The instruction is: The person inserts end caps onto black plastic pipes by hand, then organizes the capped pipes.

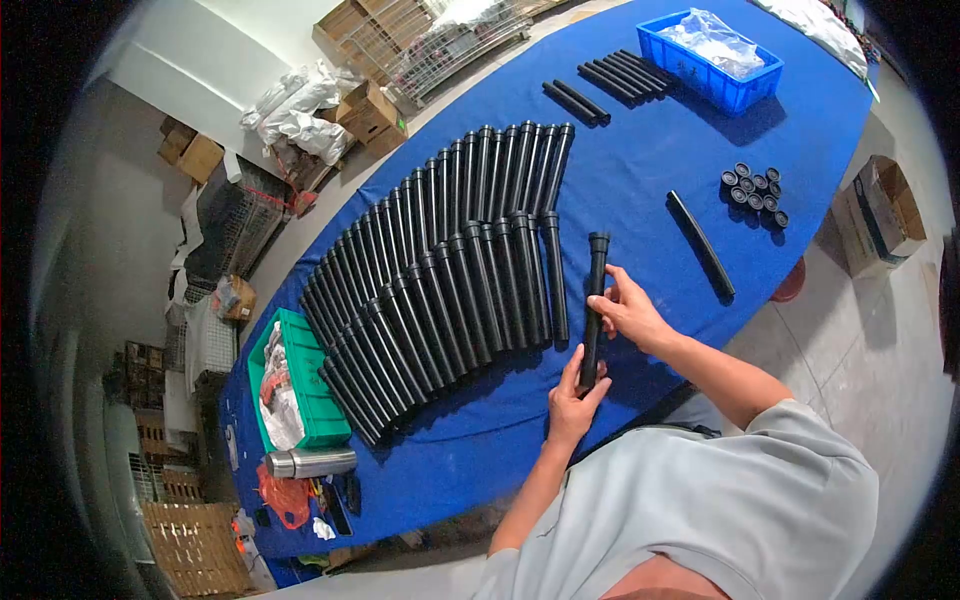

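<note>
A black tube (596, 275) with a wider cap at its far end is held upright-slanting between both hands. My left hand (573, 402) is closed around its lower end. Higher up, my right hand (632, 312) pinches the tube's side between thumb and fingers. To the left, capped black tubes (480, 290) lie side by side in two long rows. A single tube without a cap (700, 247) rests to the right of my right hand. Several round black caps (755, 195) form a cluster farther right.
The blue cloth-covered table (640, 170) bears a blue bin (735, 92) with plastic bags, several loose tubes (625, 78), a green crate (325, 400), a metal flask (312, 462) and an orange-red bag (285, 497). A cardboard box (878, 218) stands on the floor at right.
</note>
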### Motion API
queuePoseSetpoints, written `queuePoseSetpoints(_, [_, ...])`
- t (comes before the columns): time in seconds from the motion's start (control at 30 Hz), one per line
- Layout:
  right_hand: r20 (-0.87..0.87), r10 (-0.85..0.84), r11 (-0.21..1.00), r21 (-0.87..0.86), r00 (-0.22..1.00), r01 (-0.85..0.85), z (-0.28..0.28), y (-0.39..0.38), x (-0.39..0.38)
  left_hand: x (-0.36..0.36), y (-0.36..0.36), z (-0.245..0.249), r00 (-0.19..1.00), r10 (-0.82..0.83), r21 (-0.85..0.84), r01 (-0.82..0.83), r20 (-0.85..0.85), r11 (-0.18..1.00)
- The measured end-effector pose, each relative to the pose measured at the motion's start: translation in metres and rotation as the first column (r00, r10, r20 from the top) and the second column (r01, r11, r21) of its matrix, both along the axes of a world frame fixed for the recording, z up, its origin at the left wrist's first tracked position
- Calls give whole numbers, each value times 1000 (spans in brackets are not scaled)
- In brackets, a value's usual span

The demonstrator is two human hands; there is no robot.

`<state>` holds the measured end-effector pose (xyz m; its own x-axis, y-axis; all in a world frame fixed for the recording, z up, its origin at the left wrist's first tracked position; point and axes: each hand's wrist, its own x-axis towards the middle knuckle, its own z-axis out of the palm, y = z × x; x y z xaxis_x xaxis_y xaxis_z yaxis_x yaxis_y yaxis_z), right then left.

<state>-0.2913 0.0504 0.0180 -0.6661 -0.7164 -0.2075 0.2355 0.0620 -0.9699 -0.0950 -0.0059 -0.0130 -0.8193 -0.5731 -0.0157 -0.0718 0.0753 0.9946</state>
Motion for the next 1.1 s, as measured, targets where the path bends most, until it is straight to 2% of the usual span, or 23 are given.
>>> queuePoseSetpoints(0.07, [-149, 58, 995, 89, 987, -45, 3, -7, -13, 7, -4, 23, 989, -38, -193, 66, 141, 979])
queuePoseSetpoints(0.17, [-383, 136, 978, 201, 914, -61, 6, -23, -40, 22, -8, -5, 996, 71, -361, -49, 47, 931])
queuePoseSetpoints(0.27, [-532, 133, 973, 233, 836, -7, -15, -47, -60, 18, -7, -4, 996, 91, -394, -78, 15, 916])
queuePoseSetpoints(0.3, [-484, 200, 959, 273, 852, -70, -6, -51, -63, 18, -6, -3, 995, 97, -378, -82, 22, 922])
queuePoseSetpoints(0.4, [-490, 268, 921, 383, 829, -72, -20, -72, -72, 16, -8, -2, 994, 108, -353, -94, 21, 931])
queuePoseSetpoints(0.5, [-589, 220, 931, 364, 778, 13, -31, -83, -66, 18, -7, -4, 994, 106, -347, -100, -1, 933])
queuePoseSetpoints(0.6, [-712, 210, 934, 348, 671, 77, -39, -94, -53, 17, -7, -6, 995, 101, -331, -98, -7, 939])
queuePoseSetpoints(0.63, [-656, 235, 924, 381, 717, 45, -33, -93, -53, 16, -6, -5, 995, 100, -329, -98, -11, 939])
queuePoseSetpoints(0.83, [-726, 241, 930, 361, 644, 59, -24, -85, -50, 16, -8, -10, 993, 117, -359, -110, -2, 927])
queuePoseSetpoints(1.1, [-750, 244, 908, 399, 614, 127, -26, -88, -50, 17, -7, -6, 994, 107, -332, -92, 27, 939])
